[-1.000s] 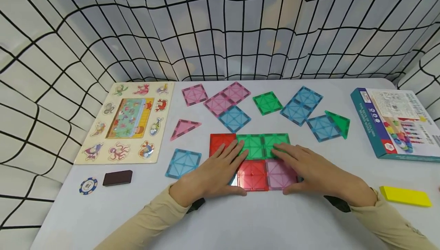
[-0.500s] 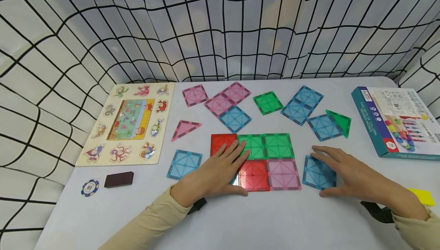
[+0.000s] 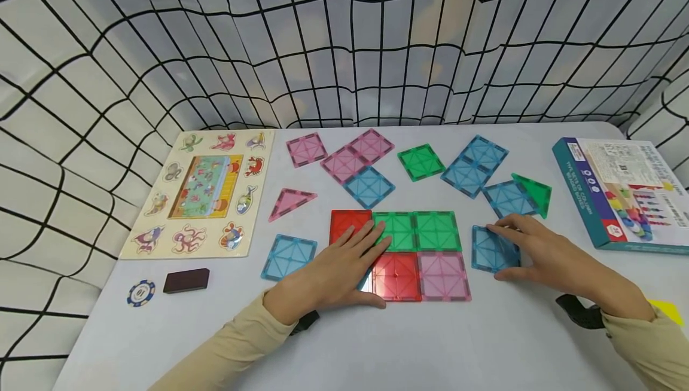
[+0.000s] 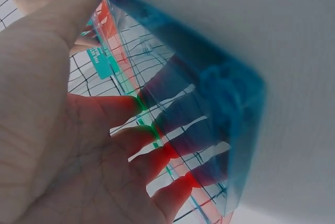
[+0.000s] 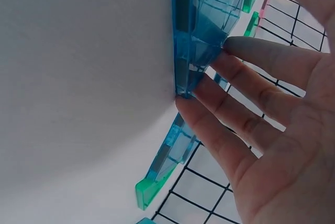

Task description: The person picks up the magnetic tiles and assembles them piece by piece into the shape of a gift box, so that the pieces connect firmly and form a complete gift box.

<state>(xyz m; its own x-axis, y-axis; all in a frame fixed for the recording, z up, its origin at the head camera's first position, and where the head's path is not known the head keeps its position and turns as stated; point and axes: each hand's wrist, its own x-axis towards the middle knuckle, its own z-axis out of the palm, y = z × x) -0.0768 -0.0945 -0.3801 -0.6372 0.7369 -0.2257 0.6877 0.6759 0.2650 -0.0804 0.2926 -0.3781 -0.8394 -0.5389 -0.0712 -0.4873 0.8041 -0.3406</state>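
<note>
In the head view, my left hand [image 3: 336, 268] lies flat, fingers spread, over the left part of a block of joined magnetic tiles. Its far row holds a red tile [image 3: 344, 221] and two green tiles [image 3: 438, 231]. Nearer to me are a red tile [image 3: 397, 277], a pink tile [image 3: 444, 277] and a blue tile [image 4: 230, 93], mostly covered by the hand. To the right, my right hand [image 3: 554, 253] holds a separate blue magnetic tile [image 3: 492, 249] between thumb and fingers, with a gap to the block. The right wrist view shows fingertips [image 5: 184, 103] at its edge.
Loose tiles lie behind the block, including a green square [image 3: 421, 162] and a pink triangle [image 3: 290, 202]. A blue tile [image 3: 289, 257] is left of it. Further left are a puzzle board [image 3: 253, 199], dark block [image 3: 186, 281] and chip [image 3: 141, 293]. A box [image 3: 630, 194] stands right; netting surrounds the table.
My right hand has left the block and moved right, showing the separate blue tile at its fingers. Since half a second ago, hand and tile have shifted slightly away from me. The left hand stays put.
</note>
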